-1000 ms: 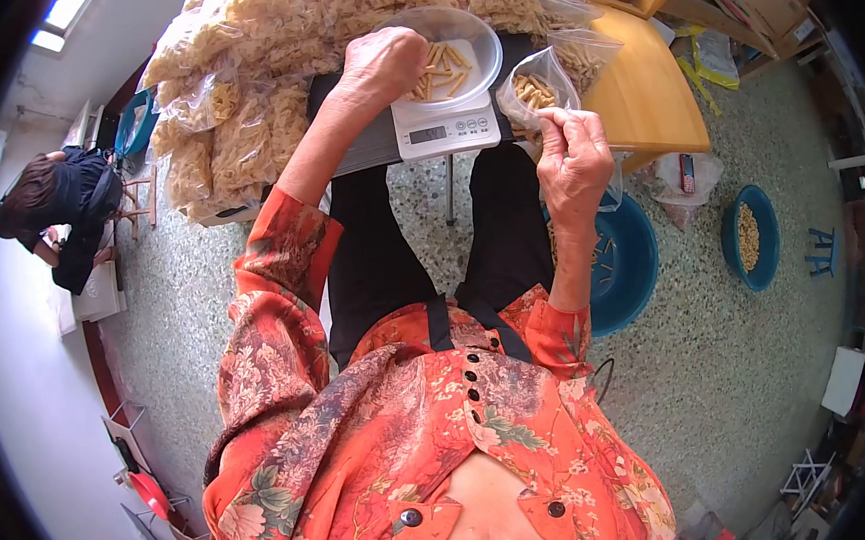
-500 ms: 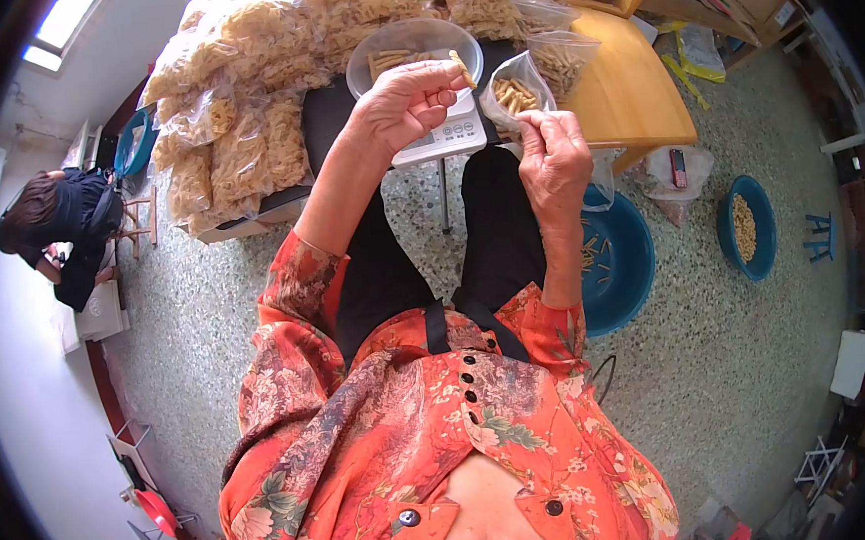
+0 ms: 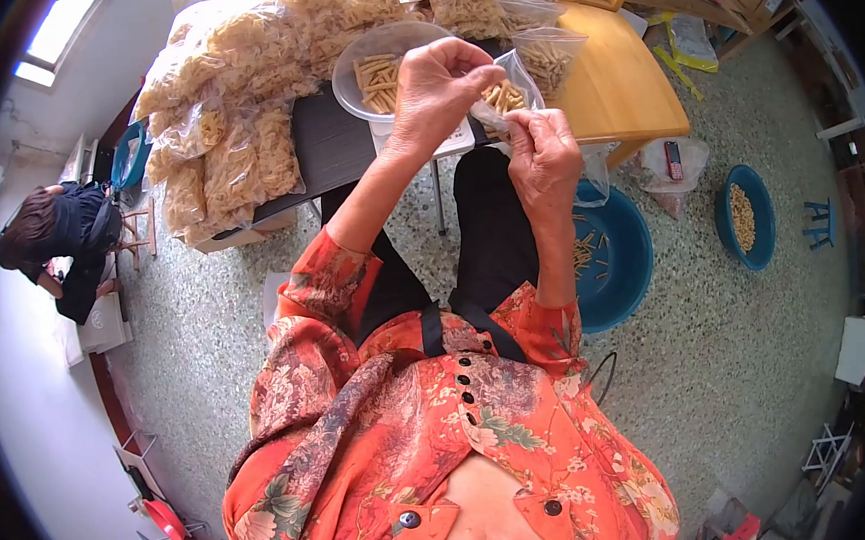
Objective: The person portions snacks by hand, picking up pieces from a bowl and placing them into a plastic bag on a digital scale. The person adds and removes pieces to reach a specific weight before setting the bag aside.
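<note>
My right hand (image 3: 548, 159) pinches the edge of a small clear plastic bag (image 3: 528, 78), its mouth tilted up. Short tan stick-like pieces (image 3: 504, 97) fill part of that bag. Over its mouth is my left hand (image 3: 441, 89), thumb and fingers drawn together; whatever they hold is hidden. Just behind the left hand stands a clear plastic bowl (image 3: 346, 85) with more tan sticks (image 3: 378, 83) inside. A white scale (image 3: 459, 140) shows partly below the left wrist, mostly covered by the arm.
Filled clear bags (image 3: 237, 153) are piled on the dark table (image 3: 331, 143). A wooden chair (image 3: 629, 75) holds another filled bag (image 3: 546, 60). Blue basins (image 3: 627, 293) (image 3: 763, 245) and a small blue stool (image 3: 819, 225) stand on the floor. A person (image 3: 73, 228) bends over at left.
My left hand has moved right, from above the scale to the bag's mouth. The tan stick visible in its fingers before is out of sight. My right hand keeps its hold on the bag.
</note>
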`<state>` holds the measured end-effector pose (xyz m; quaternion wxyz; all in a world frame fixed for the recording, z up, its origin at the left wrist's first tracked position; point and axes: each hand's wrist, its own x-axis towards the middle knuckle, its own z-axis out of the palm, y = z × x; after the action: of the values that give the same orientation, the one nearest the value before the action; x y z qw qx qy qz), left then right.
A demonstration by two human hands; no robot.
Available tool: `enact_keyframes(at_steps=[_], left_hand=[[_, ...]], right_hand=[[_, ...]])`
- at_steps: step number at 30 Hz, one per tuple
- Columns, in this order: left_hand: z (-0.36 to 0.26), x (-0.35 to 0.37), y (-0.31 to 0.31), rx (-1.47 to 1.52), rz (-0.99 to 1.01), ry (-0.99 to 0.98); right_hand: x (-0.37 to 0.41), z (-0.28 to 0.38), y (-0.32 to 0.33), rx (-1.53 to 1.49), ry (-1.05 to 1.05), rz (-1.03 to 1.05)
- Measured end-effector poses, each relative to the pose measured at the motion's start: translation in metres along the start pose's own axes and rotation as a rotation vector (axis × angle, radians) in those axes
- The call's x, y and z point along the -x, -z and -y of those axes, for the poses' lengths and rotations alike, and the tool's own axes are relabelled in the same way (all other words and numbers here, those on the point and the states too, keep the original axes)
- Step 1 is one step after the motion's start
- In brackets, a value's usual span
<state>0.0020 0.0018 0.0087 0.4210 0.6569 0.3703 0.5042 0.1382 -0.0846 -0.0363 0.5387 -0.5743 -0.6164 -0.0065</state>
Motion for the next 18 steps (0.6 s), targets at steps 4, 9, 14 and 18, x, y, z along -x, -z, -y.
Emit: enact_keyframes(at_steps=[4,9,14,18], left_hand=[[-0.002,-0.013,0.028,-0.191,-0.073,-0.089],[0.014,-0.027,0.087,-0.553,-0.031,-0.101],[0.025,-0.029,0.100,-1.214,0.190,-0.070],[0.048,-0.033,0.098,-1.341,0.253,-0.083]], right_hand=[[0.000,-0.001,0.002,0.005,0.002,-0.014],[-0.001,-0.002,0.000,0.023,0.024,-0.036],[-0.001,0.000,0.001,0.020,0.014,-0.018],[-0.001,0.001,0.004,0.042,0.007,-0.012]])
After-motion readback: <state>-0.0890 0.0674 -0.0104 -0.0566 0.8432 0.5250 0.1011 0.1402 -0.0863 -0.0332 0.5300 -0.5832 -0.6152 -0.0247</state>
